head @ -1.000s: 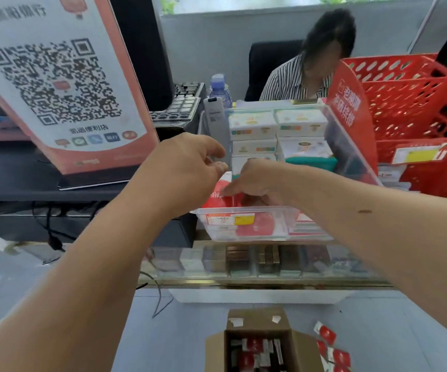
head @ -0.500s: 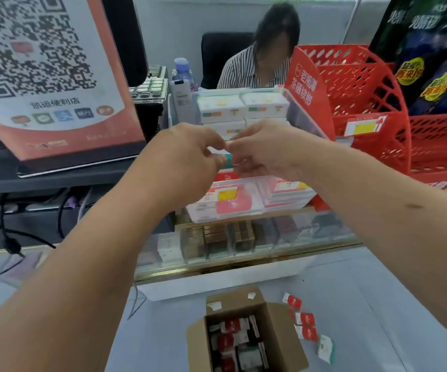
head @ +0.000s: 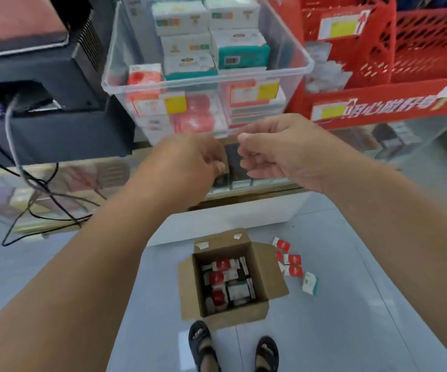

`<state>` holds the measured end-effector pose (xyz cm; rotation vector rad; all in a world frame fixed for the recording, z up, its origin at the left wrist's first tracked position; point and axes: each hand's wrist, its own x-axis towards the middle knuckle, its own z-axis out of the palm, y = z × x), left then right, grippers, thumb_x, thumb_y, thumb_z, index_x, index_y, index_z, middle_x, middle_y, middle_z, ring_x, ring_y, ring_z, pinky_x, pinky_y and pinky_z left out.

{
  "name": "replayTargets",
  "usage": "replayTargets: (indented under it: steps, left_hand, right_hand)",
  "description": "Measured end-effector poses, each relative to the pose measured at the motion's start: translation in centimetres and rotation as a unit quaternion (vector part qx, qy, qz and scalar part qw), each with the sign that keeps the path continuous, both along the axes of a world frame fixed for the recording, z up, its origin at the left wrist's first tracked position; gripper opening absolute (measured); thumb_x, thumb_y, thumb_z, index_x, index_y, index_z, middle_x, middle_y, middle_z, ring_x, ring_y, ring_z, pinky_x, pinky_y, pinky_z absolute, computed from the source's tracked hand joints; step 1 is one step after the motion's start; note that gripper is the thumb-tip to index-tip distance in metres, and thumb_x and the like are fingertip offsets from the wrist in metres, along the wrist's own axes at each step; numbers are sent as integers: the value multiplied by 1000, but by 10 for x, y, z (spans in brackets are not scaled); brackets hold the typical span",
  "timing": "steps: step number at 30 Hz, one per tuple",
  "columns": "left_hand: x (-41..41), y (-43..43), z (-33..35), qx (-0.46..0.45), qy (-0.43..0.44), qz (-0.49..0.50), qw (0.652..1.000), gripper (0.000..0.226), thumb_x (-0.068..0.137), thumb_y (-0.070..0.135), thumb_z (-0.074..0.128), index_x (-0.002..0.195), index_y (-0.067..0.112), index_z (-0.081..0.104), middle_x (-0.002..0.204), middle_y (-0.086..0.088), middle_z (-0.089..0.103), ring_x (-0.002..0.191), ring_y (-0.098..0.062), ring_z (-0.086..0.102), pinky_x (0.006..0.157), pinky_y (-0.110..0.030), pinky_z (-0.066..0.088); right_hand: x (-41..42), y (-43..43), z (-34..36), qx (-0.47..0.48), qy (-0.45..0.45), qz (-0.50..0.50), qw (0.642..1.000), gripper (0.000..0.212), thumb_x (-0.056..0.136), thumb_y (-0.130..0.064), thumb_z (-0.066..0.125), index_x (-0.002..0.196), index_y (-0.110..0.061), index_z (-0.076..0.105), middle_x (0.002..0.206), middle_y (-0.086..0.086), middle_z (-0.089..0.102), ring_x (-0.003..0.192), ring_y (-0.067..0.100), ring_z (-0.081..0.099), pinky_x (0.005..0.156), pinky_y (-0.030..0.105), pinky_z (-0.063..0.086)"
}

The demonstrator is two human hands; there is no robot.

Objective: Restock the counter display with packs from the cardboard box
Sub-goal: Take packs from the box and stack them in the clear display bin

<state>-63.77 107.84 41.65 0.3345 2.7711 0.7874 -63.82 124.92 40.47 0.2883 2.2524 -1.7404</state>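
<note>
A clear plastic display bin (head: 301, 53) on the counter holds stacked white, teal and red packs (head: 239, 51). An open cardboard box (head: 268, 277) stands on the floor below, with several red and white packs (head: 221, 277) inside. My left hand (head: 190, 159) and my right hand (head: 276, 149) hang close together in front of the bin's lower edge. Both have loosely curled fingers and hold nothing that I can see.
Loose red packs (head: 292, 263) and one teal pack (head: 310, 283) lie on the floor right of the box. A black register (head: 45, 76) with dangling cables (head: 29, 183) is on the left, red baskets (head: 404, 49) on the right. My sandalled feet (head: 234, 347) stand just behind the box.
My view has tipped down from the counter toward the floor box. Both hands have come out of the display bin and dropped below its front edge.
</note>
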Motion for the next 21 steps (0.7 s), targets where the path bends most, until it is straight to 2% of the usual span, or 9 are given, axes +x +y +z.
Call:
replayTargets:
  steps: [3, 6, 10, 12, 14, 16, 19, 21]
  left_hand:
    - [15, 14, -33, -23, -19, -2, 1000, 23, 96, 27, 56, 117, 29, 65, 104, 4, 67, 88, -18, 60, 76, -33, 53]
    - [26, 21, -74, -38, -43, 7, 998, 29, 97, 30, 55, 125, 30, 61, 107, 4, 66, 95, -19, 59, 74, -28, 45]
    - [36, 17, -146, -39, -86, 16, 995, 28, 96, 31, 56, 123, 33, 62, 105, 8, 66, 89, -16, 56, 72, -25, 41]
    - [39, 10, -191, -40, -105, 13, 994, 28, 96, 29, 55, 122, 34, 62, 111, 8, 65, 91, -14, 55, 74, -26, 42]
    - [40, 1, -238, -42, -132, 9, 990, 28, 96, 26, 53, 122, 33, 62, 120, 6, 63, 99, -17, 56, 80, -28, 46]
    - [42, -9, -285, -57, -166, 3, 985, 28, 98, 25, 51, 123, 31, 61, 125, 4, 60, 104, -20, 57, 87, -33, 49]
    - [44, -27, -357, -77, -196, -19, 977, 30, 97, 23, 49, 124, 30, 60, 127, 3, 59, 103, -22, 59, 90, -36, 50]
    - [44, -36, -403, -97, -212, -31, 972, 30, 97, 19, 48, 123, 26, 61, 120, 0, 62, 97, -23, 61, 86, -37, 52]
  right_hand:
    - [16, 17, -32, 4, -17, 0, 1000, 9, 95, -23, 64, 101, -20, 69, 99, 6, 71, 96, 23, 71, 81, 33, 61]
    - [27, 25, -73, 19, -48, 4, 999, 6, 95, -26, 64, 98, -22, 69, 97, 3, 70, 94, 20, 71, 83, 35, 60]
    - [42, 21, -149, 62, -107, -5, 992, 6, 93, -27, 66, 95, -23, 70, 98, 2, 71, 88, 16, 70, 80, 36, 61]
    - [50, 15, -199, 101, -127, 11, 987, 10, 92, -28, 65, 98, -22, 72, 92, 1, 71, 84, 15, 69, 77, 34, 61]
    - [58, 8, -253, 148, -153, 50, 976, 25, 92, -26, 62, 109, -10, 70, 85, 5, 69, 78, 20, 67, 79, 35, 59]
    - [64, -2, -309, 189, -181, 93, 961, 36, 93, -23, 59, 116, 5, 62, 95, 20, 69, 84, 32, 68, 87, 43, 56]
    - [69, -21, -393, 225, -224, 135, 938, 39, 94, -20, 57, 117, 11, 58, 119, 31, 61, 106, 42, 62, 93, 57, 49]
    - [69, -33, -450, 250, -234, 177, 923, 37, 95, -19, 56, 119, 9, 60, 120, 29, 62, 107, 39, 62, 94, 52, 50]
